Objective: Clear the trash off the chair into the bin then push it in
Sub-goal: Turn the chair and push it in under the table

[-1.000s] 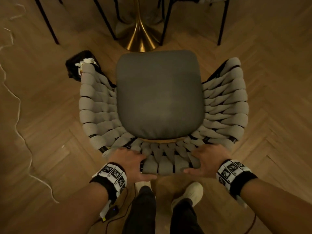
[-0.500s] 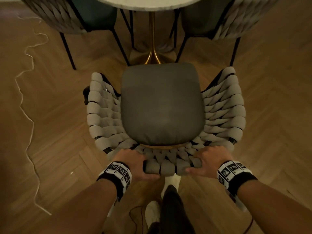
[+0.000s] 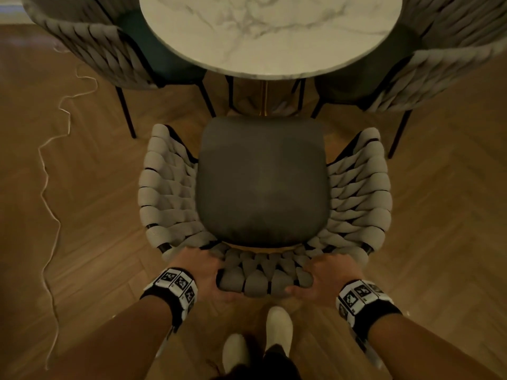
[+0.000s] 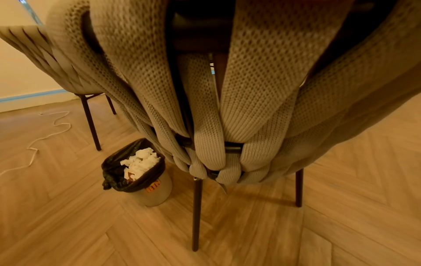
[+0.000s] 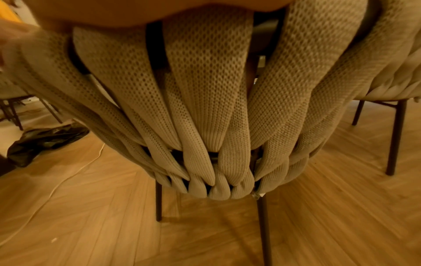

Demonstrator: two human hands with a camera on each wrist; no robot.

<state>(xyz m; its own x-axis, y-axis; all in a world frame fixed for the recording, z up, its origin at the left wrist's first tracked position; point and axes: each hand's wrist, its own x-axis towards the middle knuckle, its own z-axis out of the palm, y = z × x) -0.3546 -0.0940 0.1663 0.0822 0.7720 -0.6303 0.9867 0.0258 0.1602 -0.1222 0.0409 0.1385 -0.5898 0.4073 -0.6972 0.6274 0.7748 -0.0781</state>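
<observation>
The chair (image 3: 263, 182) has a dark grey seat cushion with nothing on it and a woven beige backrest (image 3: 260, 281). My left hand (image 3: 203, 272) grips the top of the backrest on its left side, and my right hand (image 3: 323, 275) grips it on the right. The seat's front edge lies just under the rim of the round marble table (image 3: 269, 34). In the left wrist view the bin (image 4: 141, 172), lined with a black bag and full of white crumpled paper, stands on the floor left of the chair's woven back (image 4: 205, 100). The right wrist view is filled by the woven back (image 5: 205, 111).
Two more woven chairs stand tucked at the table, one far left (image 3: 109, 45) and one far right (image 3: 439, 67). A white cord (image 3: 49, 193) snakes over the wooden floor at left. A loose black bag (image 5: 43, 140) lies on the floor. My white shoes (image 3: 258, 344) are behind the chair.
The chair has slid forward toward the table with both hands still on its backrest; the table top and the two far chairs have come into view, and the bin is now out of the head view.
</observation>
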